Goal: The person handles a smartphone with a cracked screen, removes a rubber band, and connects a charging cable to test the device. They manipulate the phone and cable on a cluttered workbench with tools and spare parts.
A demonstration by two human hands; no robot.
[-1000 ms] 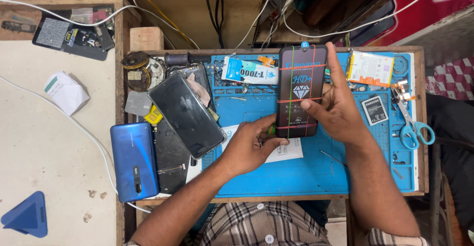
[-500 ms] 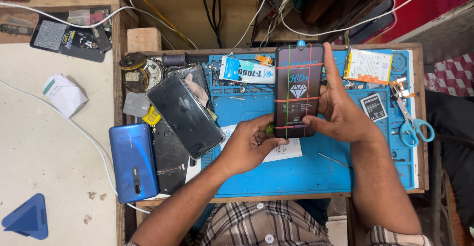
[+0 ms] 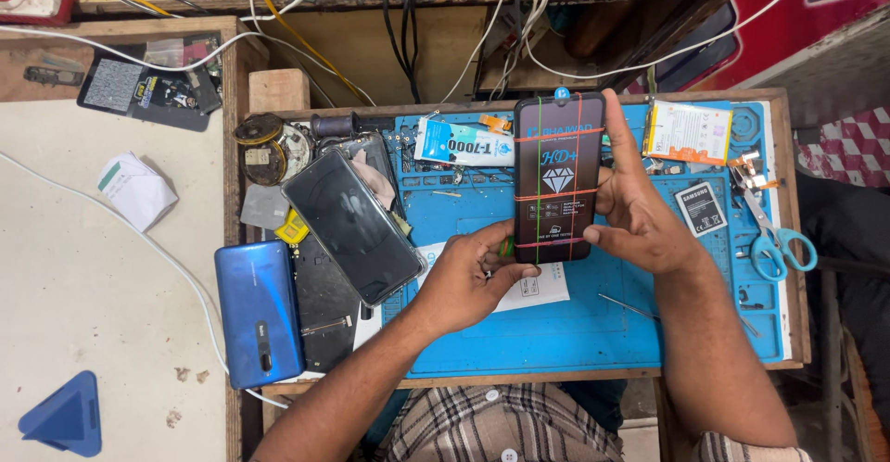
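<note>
A black phone (image 3: pixel 556 177) with a printed screen film stands upright above the blue work mat (image 3: pixel 593 323), bound by several red and green rubber bands. My right hand (image 3: pixel 644 216) grips its right edge, forefinger stretched up along the side. My left hand (image 3: pixel 468 277) pinches its lower left corner, thumb on a green band. A white slip of paper (image 3: pixel 538 288) lies under the phone's lower end.
A dark phone (image 3: pixel 352 226) lies tilted at the mat's left over loose parts, a blue phone back (image 3: pixel 257 312) beside it. A glue tube (image 3: pixel 464 144), two batteries (image 3: pixel 688 132), scissors (image 3: pixel 774 240) and tweezers (image 3: pixel 630 306) rest on the mat. Cables hang behind.
Both hands hold the banded phone much as before. It has shifted slightly up and toward the mat's far edge, and my left thumb has moved onto its lower corner.
</note>
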